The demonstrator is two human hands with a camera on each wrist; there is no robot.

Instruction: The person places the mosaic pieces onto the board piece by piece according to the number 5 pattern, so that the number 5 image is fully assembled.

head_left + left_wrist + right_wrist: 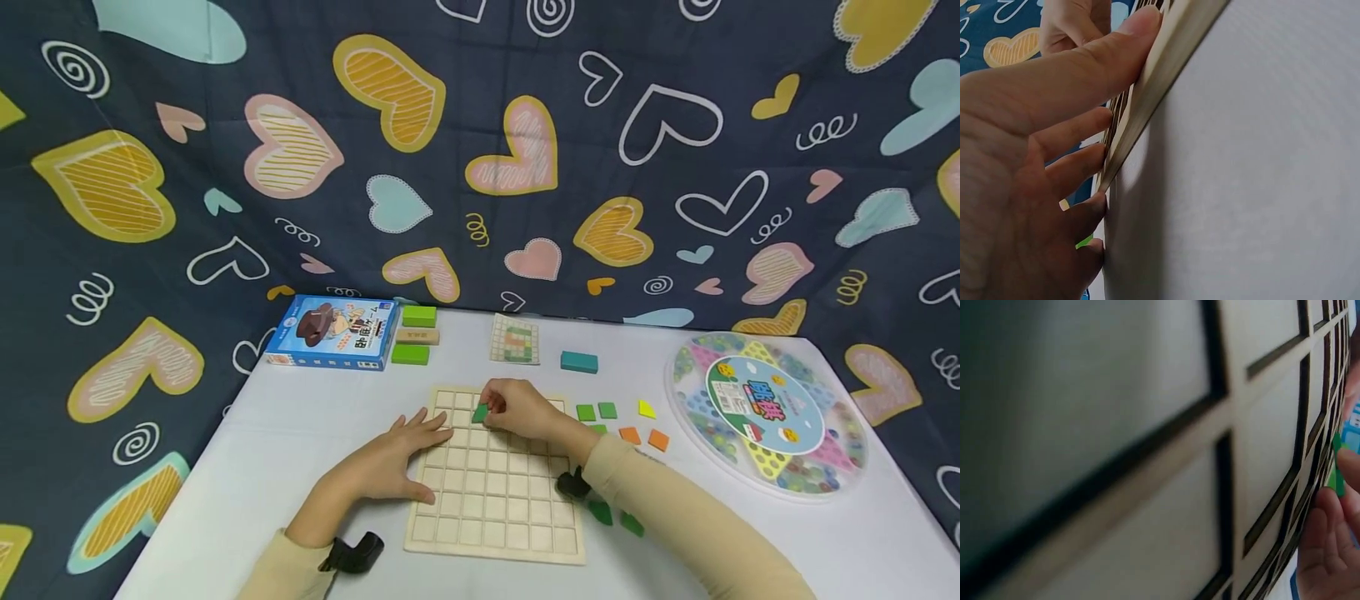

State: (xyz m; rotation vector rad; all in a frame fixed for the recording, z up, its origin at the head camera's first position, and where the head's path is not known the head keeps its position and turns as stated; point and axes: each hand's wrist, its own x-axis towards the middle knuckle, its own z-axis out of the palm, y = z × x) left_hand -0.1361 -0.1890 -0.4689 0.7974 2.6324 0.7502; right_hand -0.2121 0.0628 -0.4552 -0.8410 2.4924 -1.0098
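Note:
A square wooden grid board (495, 557) lies on the table with rows of recessed squares. My right hand (523, 412) pinches a small green tile (479, 414) between thumb and fingertips, over the board's far rows. In the right wrist view the tile (1336, 464) shows as a thin green piece at the fingertips, close to the grid. With fingers spread, my left hand (386, 465) rests along the board's left edge. The left wrist view has its thumb (1100, 65) on the rim and the other fingertips beside the board's side.
A pattern card (514, 339) and a teal block (579, 362) sit behind the board. Loose green, orange (658, 440) and yellow (647, 408) tiles lie to its right, near a round game case (765, 417). At back left are a blue box (333, 333) and green blocks (410, 355).

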